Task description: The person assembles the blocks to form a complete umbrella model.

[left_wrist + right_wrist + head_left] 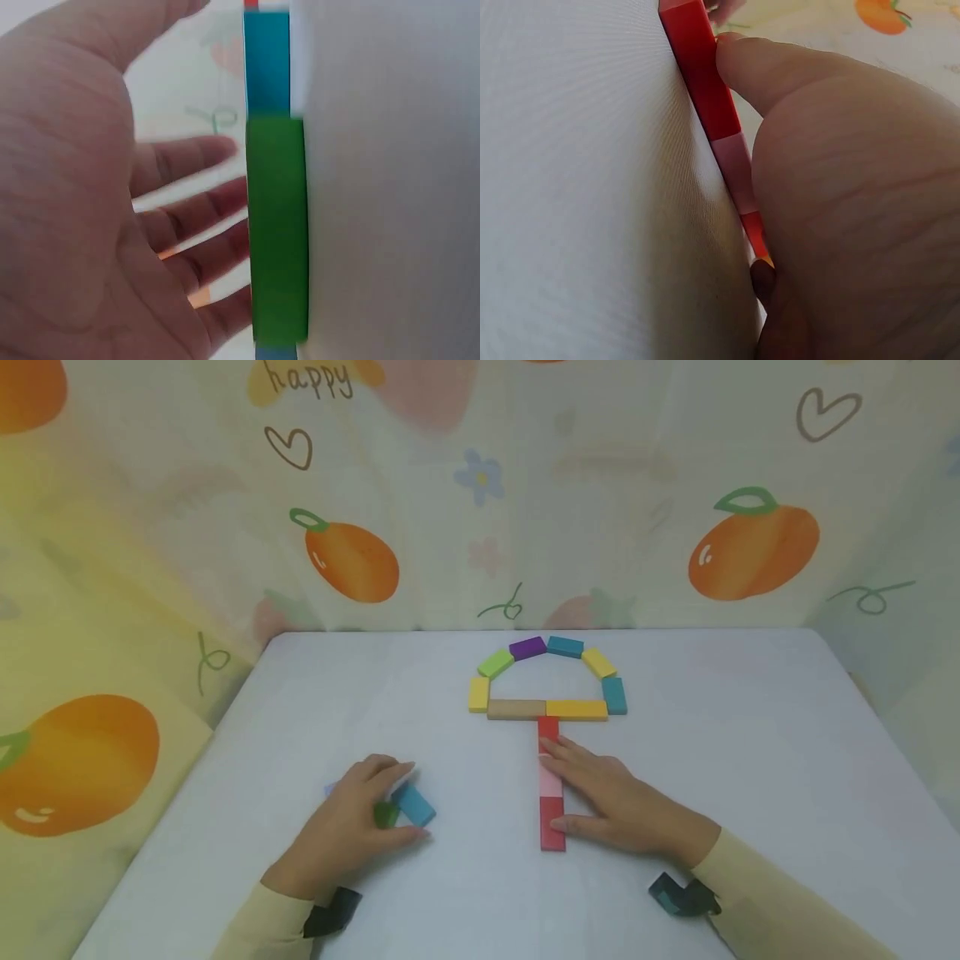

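Note:
Flat red and pink blocks lie end to end in a straight column: an upper red block (549,727), a pink block (551,785) and a lower red block (552,837). My right hand (626,797) rests on this column, thumb on the lower red block and fingertips near the upper end. To the left, my left hand (345,818) is over a small group of loose blocks, its fingers and thumb spread around them. Between them show a blue block (416,806) and a green block (386,814). The left wrist view shows the green block (277,232) beside the fingers, apparently ungripped.
Above the column, a tan block (516,710) and a yellow-orange block (577,710) form a bar. An arch of several coloured blocks, including a purple one (528,648), curves over it. A pale blue piece (329,789) peeks out beyond the left hand. Patterned cloth hangs behind the white table (360,685).

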Demonstrator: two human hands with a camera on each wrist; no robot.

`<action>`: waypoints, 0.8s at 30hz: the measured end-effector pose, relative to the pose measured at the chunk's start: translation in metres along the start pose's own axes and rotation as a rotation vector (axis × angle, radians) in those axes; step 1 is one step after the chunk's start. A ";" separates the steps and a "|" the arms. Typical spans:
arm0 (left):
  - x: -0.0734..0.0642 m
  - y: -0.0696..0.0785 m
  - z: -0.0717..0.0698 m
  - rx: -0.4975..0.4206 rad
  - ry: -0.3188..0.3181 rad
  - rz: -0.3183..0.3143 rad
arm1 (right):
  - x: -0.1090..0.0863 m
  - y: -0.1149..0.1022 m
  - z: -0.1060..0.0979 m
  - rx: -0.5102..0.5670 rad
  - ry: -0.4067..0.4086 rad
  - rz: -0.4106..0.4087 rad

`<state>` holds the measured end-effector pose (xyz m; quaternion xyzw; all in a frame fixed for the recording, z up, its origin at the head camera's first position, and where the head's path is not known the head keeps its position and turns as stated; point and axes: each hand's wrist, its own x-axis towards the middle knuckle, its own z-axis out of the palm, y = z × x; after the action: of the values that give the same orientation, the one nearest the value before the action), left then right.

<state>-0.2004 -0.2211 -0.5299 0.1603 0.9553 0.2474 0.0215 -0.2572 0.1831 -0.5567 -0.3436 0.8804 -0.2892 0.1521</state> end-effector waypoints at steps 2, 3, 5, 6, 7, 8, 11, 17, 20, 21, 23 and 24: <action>0.001 0.004 0.004 0.034 0.003 0.000 | 0.000 0.000 0.000 0.000 -0.004 0.008; 0.001 0.005 0.005 0.041 0.006 0.004 | 0.000 0.000 0.000 -0.001 -0.006 0.010; 0.001 0.008 0.007 0.053 0.020 0.027 | 0.000 0.000 0.000 0.001 -0.004 0.008; 0.002 0.008 0.007 0.055 0.027 0.041 | 0.000 0.000 0.000 0.003 0.003 0.004; 0.002 0.009 0.008 0.057 0.032 0.060 | 0.000 0.000 0.000 0.005 0.009 0.002; 0.002 0.009 0.008 0.060 0.033 0.079 | -0.001 0.000 0.000 0.009 0.016 -0.003; 0.003 0.010 0.010 0.061 0.009 0.162 | -0.001 0.001 -0.001 0.023 0.019 -0.011; 0.002 0.018 0.015 0.055 0.009 0.223 | 0.001 0.002 -0.001 0.008 -0.002 -0.016; 0.003 0.026 0.019 0.087 0.045 0.139 | 0.002 0.001 -0.001 -0.004 0.001 -0.010; 0.004 0.028 0.020 0.100 0.052 0.124 | 0.002 0.001 -0.002 -0.003 0.001 -0.010; 0.005 0.029 0.021 0.117 0.063 0.132 | 0.002 0.001 -0.002 -0.004 0.003 -0.008; 0.005 0.030 0.022 0.127 0.061 0.148 | 0.002 0.001 -0.003 -0.003 0.004 -0.009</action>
<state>-0.1934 -0.1852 -0.5344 0.2240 0.9548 0.1920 -0.0363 -0.2603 0.1835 -0.5554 -0.3472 0.8796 -0.2895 0.1484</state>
